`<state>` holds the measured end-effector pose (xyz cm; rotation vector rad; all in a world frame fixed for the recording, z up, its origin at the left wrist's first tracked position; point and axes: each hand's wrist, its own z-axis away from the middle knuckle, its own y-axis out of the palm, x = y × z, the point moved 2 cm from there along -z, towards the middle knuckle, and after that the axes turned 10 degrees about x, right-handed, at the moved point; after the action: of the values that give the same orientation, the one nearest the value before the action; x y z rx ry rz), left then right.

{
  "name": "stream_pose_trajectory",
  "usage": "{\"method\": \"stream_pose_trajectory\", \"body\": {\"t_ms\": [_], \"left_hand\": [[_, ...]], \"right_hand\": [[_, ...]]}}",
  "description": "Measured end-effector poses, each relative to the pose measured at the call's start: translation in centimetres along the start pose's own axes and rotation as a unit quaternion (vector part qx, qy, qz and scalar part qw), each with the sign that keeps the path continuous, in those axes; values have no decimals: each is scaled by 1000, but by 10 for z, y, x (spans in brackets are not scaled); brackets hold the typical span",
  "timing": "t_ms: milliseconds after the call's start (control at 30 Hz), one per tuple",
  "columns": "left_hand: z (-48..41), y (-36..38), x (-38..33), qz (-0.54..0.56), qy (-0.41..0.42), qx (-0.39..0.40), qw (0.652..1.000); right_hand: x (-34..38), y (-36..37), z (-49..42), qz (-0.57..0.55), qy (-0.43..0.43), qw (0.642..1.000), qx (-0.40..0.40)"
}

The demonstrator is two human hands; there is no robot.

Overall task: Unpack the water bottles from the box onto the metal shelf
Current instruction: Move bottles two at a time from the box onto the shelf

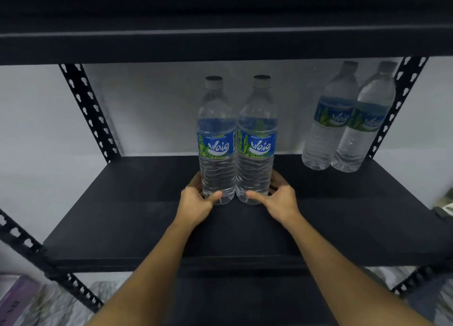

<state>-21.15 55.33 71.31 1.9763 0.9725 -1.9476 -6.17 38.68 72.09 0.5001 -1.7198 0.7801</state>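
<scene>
Two clear water bottles with blue labels stand upright side by side in the middle of the black metal shelf (122,215). My left hand (196,203) grips the base of the left bottle (217,139), thumb in front and fingers round its far side. My right hand (279,200) grips the base of the right bottle (257,139) the same way. The two bottles touch each other. The box is out of view.
Two more water bottles (348,120) stand together at the shelf's back right corner beside a perforated upright (402,100). Another upright (88,110) rises at the back left. An upper shelf board (220,39) hangs low overhead. A purple object (17,298) lies at the lower left.
</scene>
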Motion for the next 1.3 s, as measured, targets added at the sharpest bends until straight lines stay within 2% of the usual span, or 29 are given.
{"method": "stream_pose_trajectory", "body": {"t_ms": [100,267,433,700,867,967,1033,1167,1300], "left_hand": [[-29,-4,6,-11,-9,-15,1000],[-70,-6,6,-68,-3,-25,997],[-101,-9,9,-80,1,2,997],[-112,-14,7,-98,-36,26,994],[-79,-10,-7,-270,-96,71,956],[-42,-4,-2,-337,-112,70,932],[-10,1,0,-368,-95,76,922],[60,14,3,-388,-21,33,921],[122,32,-3,-385,-1,8,923]], "right_hand": [[-4,0,-30,-31,15,999,1],[-11,-3,-70,-6,6,1000,-3],[-15,0,-96,19,10,999,-25],[-31,-6,-119,108,84,991,2],[-11,-3,-70,156,72,985,-21],[-9,-5,-37,286,110,951,43],[-9,-6,-10,361,104,924,72],[0,0,55,393,43,916,72],[3,6,114,417,28,905,80]]}}
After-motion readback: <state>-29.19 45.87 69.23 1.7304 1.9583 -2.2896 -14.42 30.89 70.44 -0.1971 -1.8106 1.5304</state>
